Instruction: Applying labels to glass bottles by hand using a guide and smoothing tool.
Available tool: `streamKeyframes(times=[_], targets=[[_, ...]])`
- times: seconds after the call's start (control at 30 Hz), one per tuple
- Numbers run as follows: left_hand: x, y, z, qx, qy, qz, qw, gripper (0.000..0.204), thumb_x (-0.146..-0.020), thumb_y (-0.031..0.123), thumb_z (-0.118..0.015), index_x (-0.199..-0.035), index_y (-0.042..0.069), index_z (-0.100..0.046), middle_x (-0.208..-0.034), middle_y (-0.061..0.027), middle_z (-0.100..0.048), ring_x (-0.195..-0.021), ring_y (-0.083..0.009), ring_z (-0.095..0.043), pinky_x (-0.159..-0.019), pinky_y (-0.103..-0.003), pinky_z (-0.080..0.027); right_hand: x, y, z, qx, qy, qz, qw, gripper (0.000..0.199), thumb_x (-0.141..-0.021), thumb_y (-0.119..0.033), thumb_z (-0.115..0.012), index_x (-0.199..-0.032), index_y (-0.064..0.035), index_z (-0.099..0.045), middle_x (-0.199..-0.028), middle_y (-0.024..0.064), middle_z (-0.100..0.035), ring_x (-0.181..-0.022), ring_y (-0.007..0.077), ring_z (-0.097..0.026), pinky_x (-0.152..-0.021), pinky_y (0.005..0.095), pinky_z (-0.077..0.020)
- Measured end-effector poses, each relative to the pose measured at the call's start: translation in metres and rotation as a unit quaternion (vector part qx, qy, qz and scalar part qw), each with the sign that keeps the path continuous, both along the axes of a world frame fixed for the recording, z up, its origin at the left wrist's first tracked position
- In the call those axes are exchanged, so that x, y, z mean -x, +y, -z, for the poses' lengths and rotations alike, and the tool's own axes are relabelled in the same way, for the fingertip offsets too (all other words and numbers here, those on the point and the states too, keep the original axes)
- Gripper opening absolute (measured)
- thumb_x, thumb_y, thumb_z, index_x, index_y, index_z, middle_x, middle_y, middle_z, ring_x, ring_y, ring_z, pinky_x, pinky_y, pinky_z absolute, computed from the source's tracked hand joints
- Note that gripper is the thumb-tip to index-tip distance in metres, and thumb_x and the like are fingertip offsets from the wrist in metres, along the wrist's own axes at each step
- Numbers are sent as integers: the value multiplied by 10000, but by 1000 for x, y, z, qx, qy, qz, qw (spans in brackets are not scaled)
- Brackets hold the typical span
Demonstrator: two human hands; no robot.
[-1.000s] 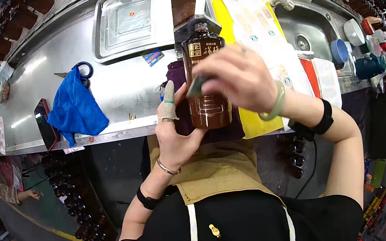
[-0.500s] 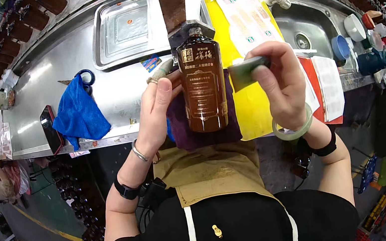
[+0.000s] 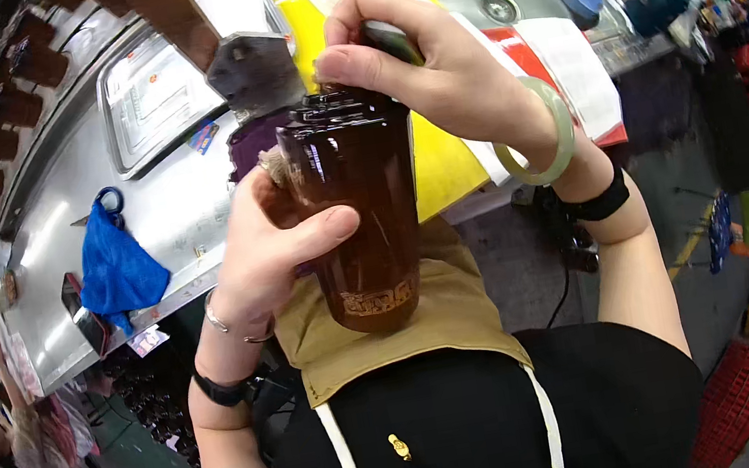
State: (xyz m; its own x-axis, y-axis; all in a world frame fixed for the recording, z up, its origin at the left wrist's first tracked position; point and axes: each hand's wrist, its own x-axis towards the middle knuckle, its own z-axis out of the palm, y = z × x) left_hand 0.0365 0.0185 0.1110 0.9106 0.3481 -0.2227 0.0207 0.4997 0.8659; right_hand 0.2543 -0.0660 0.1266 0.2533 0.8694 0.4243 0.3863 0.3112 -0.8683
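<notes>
The brown bottle is held over the tan apron, in front of the table. Its side is clasped in the grip of the left hand, with the thumb laid across it. A dark green block is held in the narrow grip of the right hand, near the bottle's neck; whether the neck is touched cannot be told.
</notes>
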Motion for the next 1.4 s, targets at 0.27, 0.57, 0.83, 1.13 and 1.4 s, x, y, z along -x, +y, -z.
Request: streamKeyframes(times=[0.27,0.57,0.83,1.13,1.4], targets=[[-46,-59,-15,-250,-116,162,947,1029,-645,209,-963,-1498,-37,-443,-1388,-139,-608,-1279,-238,-596,-1142,-398,-433,-1,-166,-82,161,-227,26,960,194,-959,-149,-755,-907,16,-667,-834,73,-588,-739,164,-568,-670,297,-447],[-62,-34,21,-471,-65,65,877,741,-941,235,-757,-1562,12,-420,-1480,-159,-565,-1364,-272,-525,-1186,-425,-365,20,-387,43,390,-95,398,825,192,-982,-182,-664,-962,9,-660,-805,161,-564,-757,324,-587,-718,417,-471],[27,-1,58,-522,176,-86,830,397,-1067,108,-588,-1441,-26,-578,-1442,-133,-624,-1331,-207,-578,-1147,-360,-417,35,-503,362,637,88,570,511,242,-952,-332,-696,-1130,-200,-792,-1128,183,-747,-1055,399,-717,-904,497,-570],[175,83,91,-568,273,-176,756,418,-1072,159,-595,-1447,-25,-577,-1515,-118,-573,-1392,-197,-518,-1188,-364,-374,-25,-577,459,648,183,669,316,301,-963,-299,-651,-1123,-88,-793,-1185,155,-761,-1116,338,-736,-928,448,-605],[253,93,81,-606,373,-207,671,394,-1056,186,-629,-1385,-30,-639,-1425,-122,-648,-1305,-202,-593,-1148,-345,-415,-35,-628,483,631,204,690,292,277,-963,-274,-663,-1110,-80,-795,-1197,168,-756,-1123,330,-734,-923,439,-607]])
